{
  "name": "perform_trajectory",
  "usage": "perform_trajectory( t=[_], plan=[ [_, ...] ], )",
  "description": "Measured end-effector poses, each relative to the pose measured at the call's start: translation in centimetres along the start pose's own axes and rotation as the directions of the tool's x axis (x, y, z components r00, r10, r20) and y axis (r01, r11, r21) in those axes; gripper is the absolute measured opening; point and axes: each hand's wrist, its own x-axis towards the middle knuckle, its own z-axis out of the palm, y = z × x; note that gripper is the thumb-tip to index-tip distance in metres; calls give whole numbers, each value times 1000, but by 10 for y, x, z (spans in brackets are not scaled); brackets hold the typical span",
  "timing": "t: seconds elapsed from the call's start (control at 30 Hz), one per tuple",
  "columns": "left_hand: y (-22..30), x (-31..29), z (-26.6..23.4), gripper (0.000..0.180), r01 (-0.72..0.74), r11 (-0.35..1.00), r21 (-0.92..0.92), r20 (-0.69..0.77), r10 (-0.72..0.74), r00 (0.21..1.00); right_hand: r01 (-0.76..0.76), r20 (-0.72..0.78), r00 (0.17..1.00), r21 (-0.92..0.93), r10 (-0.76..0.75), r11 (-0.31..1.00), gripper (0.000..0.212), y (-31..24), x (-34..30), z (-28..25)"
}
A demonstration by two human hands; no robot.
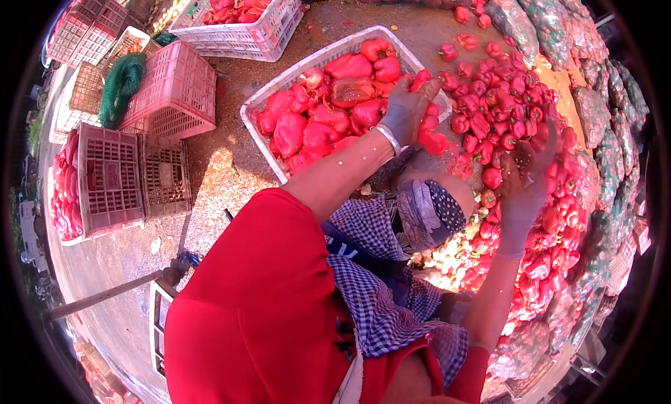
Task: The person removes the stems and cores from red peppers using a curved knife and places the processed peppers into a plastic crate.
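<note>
My left hand (407,112), in a thin greyish glove, is at the right rim of a white plastic crate (246,114). Its fingers are closed around a red bell pepper piece (433,140) that hangs below them outside the crate. Red bell peppers (328,117) fill the crate, several of them cut or split. Farther right, my right hand (525,184), gloved as well, is over a large heap of whole red bell peppers (500,100). Its thumb and fingers are spread apart, and I see nothing held between them.
Another white crate (272,40) with red peppers stands at the far side. Pink crates (178,89), one draped with green netting (120,89), are stacked at left, near a crate (112,170) on its side. Full mesh sacks (538,26) line the right. A pole (105,296) lies lower left.
</note>
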Motion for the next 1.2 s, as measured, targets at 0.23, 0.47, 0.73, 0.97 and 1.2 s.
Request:
perform_trajectory(
  t=[0.23,0.47,0.73,0.97,1.2],
  plan=[
    [61,44,-197,68,-171,836,521,-240,335,911,-188,-217,958,27,189,982,24,55,-11,-70],
    [99,104,-209,56,4,231,973,-105,428,898,-303,-394,862,105,320,947,22,97,-45,-110],
    [49,137,-243,33,-45,-481,876,286,442,850,-563,-472,725,13,501,826,25,104,-73,-107],
    [46,124,-246,46,-141,-624,769,430,342,836,-648,-525,642,17,559,761,32,104,-67,-94],
    [47,140,-230,57,-101,-713,693,309,168,936,-556,-527,710,-12,467,831,32,102,-53,-93]
  ],
)
